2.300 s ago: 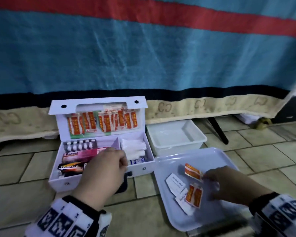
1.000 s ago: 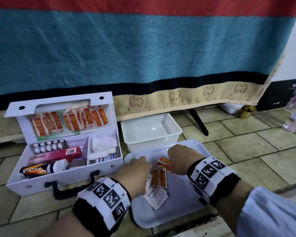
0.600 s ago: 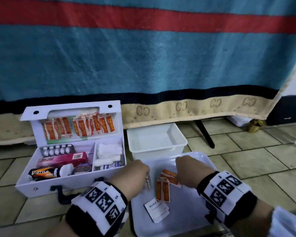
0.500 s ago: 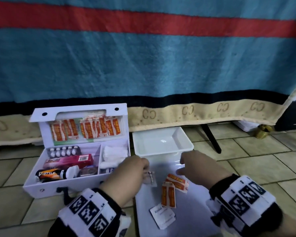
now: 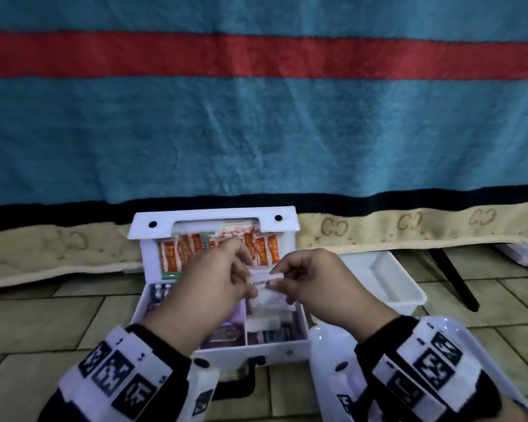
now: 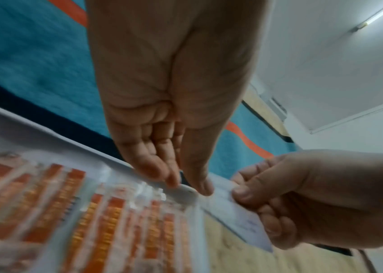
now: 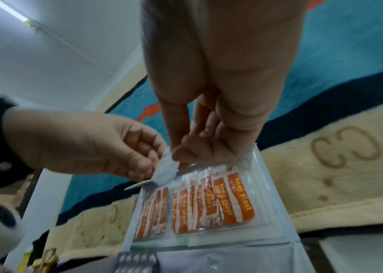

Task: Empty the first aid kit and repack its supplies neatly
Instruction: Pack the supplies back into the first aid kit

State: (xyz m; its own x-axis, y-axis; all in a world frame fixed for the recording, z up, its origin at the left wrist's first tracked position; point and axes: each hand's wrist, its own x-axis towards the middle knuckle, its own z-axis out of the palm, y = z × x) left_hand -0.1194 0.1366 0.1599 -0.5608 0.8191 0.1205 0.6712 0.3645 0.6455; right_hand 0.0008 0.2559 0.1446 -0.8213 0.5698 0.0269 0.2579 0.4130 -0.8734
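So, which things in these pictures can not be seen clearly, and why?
- White packet: head view, too blurred to read, both hands cover its ends.
- Kit's left compartment: head view, left hand hides the contents.
- Tray: head view, right hand and wrist cover it.
- Plasters: left wrist view, motion blur.

The room around me is dim and bluish, the floor tiles (image 5: 58,315) dull. Light falls from a ceiling tube (image 6: 377,15), a thin bright streak in both wrist views. Glare whitens the tray (image 5: 326,345) at its near left corner. My left hand (image 5: 208,287) and my right hand (image 5: 317,284) smear with motion. The plasters (image 6: 87,221) blur badly in the left wrist view, sharper in the right. Straight lines bow toward the picture edges.
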